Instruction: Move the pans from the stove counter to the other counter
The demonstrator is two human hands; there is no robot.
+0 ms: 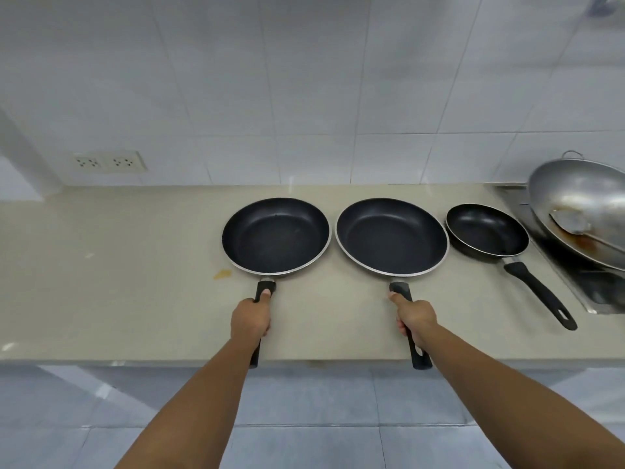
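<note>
Your left hand is wrapped around the handle of the left pan, your right hand around the middle pan handle; both bowls lie beyond your fists on the counter. Right of your right fist sits the small pan, untouched.

Both bare forearms reach forward side by side, well apart. The left grip is closed in a fist with its thumb laid straight forward on top. The right grip is likewise curled closed, thumb pointing ahead.
</note>
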